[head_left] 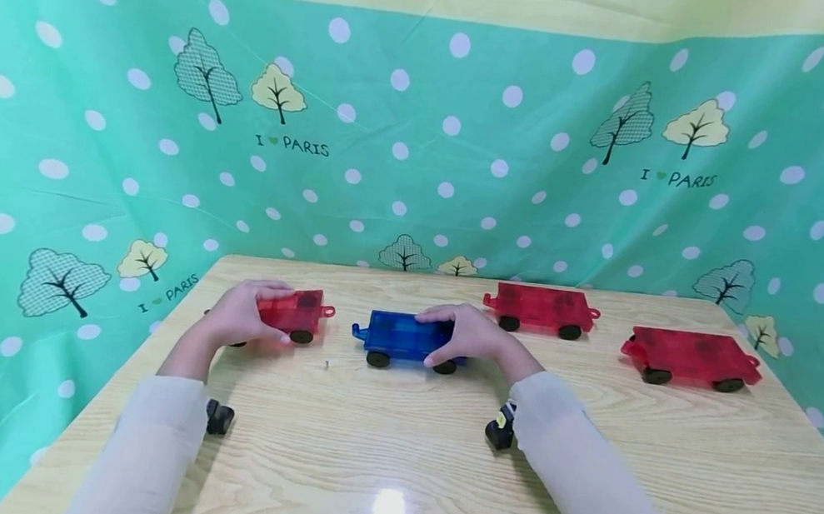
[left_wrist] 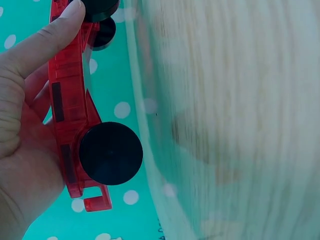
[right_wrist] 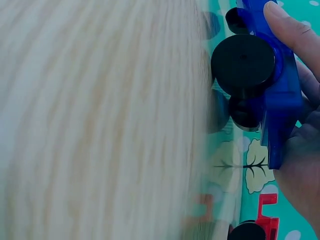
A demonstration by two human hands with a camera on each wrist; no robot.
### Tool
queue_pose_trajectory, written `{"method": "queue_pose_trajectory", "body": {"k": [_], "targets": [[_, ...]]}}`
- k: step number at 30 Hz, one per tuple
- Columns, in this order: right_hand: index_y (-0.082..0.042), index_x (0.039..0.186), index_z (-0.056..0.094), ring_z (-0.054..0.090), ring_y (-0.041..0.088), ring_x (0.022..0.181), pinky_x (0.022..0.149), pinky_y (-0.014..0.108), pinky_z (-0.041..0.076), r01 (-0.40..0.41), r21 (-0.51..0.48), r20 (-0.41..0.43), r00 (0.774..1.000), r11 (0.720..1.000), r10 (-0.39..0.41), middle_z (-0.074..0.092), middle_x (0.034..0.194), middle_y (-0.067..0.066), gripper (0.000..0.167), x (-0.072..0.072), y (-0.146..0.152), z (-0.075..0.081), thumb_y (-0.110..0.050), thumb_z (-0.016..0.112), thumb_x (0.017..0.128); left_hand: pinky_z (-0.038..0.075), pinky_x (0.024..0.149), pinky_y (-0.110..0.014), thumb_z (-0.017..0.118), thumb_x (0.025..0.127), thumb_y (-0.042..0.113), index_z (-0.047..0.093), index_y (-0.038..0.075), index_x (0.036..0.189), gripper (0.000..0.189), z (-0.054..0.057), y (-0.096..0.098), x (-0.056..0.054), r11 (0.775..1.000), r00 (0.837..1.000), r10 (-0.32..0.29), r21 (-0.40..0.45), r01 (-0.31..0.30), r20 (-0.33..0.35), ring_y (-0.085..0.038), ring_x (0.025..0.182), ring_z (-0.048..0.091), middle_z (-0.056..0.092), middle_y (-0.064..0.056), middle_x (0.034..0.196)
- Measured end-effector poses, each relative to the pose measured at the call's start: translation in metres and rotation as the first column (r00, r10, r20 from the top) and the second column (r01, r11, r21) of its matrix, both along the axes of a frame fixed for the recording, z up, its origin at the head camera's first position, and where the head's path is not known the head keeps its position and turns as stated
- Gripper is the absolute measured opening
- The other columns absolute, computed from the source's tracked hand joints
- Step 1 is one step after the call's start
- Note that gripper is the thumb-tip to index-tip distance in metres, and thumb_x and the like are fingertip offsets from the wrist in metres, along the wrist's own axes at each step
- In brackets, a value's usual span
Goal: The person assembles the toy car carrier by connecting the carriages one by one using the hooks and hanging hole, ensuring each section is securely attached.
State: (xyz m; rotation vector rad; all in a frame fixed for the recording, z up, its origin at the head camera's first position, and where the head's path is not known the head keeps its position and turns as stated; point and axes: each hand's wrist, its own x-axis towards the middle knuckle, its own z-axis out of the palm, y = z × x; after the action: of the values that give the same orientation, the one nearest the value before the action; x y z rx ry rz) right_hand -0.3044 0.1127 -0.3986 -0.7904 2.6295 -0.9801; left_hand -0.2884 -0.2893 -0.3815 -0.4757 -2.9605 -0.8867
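A translucent red toy wagon with black wheels (head_left: pixel 304 313) is gripped from above by my left hand (head_left: pixel 246 313), thumb on its near side. Its loop coupling points right, toward a blue toy wagon (head_left: pixel 396 335). My right hand (head_left: pixel 470 334) holds that blue wagon by its right end, and its hook coupling faces left. A short gap separates the two couplings. In the left wrist view, the thumb (left_wrist: pixel 47 42) presses the red wagon's side (left_wrist: pixel 70 105). The right wrist view shows the thumb (right_wrist: pixel 295 30) against the blue wagon (right_wrist: pixel 282 100).
Behind the right hand stands another red wagon (head_left: pixel 542 306), with one more red wagon (head_left: pixel 691 358) at the table's right side. A tiny speck-like item (head_left: pixel 327 364) lies before the gap on the wooden table (head_left: pixel 331 450). A polka-dot curtain (head_left: pixel 426 124) hangs behind.
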Motion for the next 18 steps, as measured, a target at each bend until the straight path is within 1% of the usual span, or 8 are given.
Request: {"method": "queue_pose_trajectory", "body": {"k": [6,10,13,18], "targets": [[-0.031,0.133,0.063,0.033,0.025,0.141,0.111,0.048,0.030,0.013,-0.012,0.014,1.000,1.000,-0.013,0.050,0.145,-0.003,0.072,-0.0007,-0.0030,-0.0003,-0.037,0.091,0.066,0.044,0.095,-0.057,0.093,0.063,0.028,0.057,0.008,0.137,0.085,-0.0023,0.0046,0.0032,1.000,1.000,-0.009,0.011,0.009,-0.001,-0.041,0.129,0.040,0.048,-0.017,0.142],[-0.030,0.132,0.063,0.033,0.025,0.141,0.112,0.046,0.030,0.012,-0.007,0.016,1.000,1.000,-0.012,0.049,0.145,-0.002,0.072,0.0001,-0.0051,0.0009,-0.036,0.091,0.066,0.043,0.096,-0.058,0.094,0.062,0.028,0.058,0.009,0.137,0.085,-0.0029,0.0057,0.0046,1.000,1.000,-0.023,-0.003,0.023,-0.015,-0.041,0.128,0.040,0.048,-0.017,0.142],[-0.029,0.133,0.062,0.033,0.025,0.141,0.112,0.046,0.030,0.002,0.000,0.018,1.000,1.000,-0.002,0.049,0.146,-0.002,0.072,0.0003,-0.0067,0.0009,-0.035,0.091,0.067,0.044,0.095,-0.056,0.094,0.061,0.026,0.058,0.010,0.137,0.085,-0.0031,0.0066,0.0057,1.000,1.000,-0.024,-0.008,0.024,-0.015,-0.041,0.129,0.039,0.048,-0.016,0.142],[-0.028,0.133,0.063,0.033,0.024,0.141,0.112,0.046,0.030,-0.004,0.007,0.028,1.000,1.000,0.004,0.048,0.146,-0.001,0.072,0.0003,-0.0088,0.0014,-0.034,0.090,0.067,0.047,0.093,-0.055,0.094,0.061,0.028,0.059,0.010,0.136,0.085,-0.0023,0.0105,0.0083,0.999,0.999,-0.040,-0.024,0.040,-0.025,-0.041,0.129,0.039,0.049,-0.015,0.141]]}}
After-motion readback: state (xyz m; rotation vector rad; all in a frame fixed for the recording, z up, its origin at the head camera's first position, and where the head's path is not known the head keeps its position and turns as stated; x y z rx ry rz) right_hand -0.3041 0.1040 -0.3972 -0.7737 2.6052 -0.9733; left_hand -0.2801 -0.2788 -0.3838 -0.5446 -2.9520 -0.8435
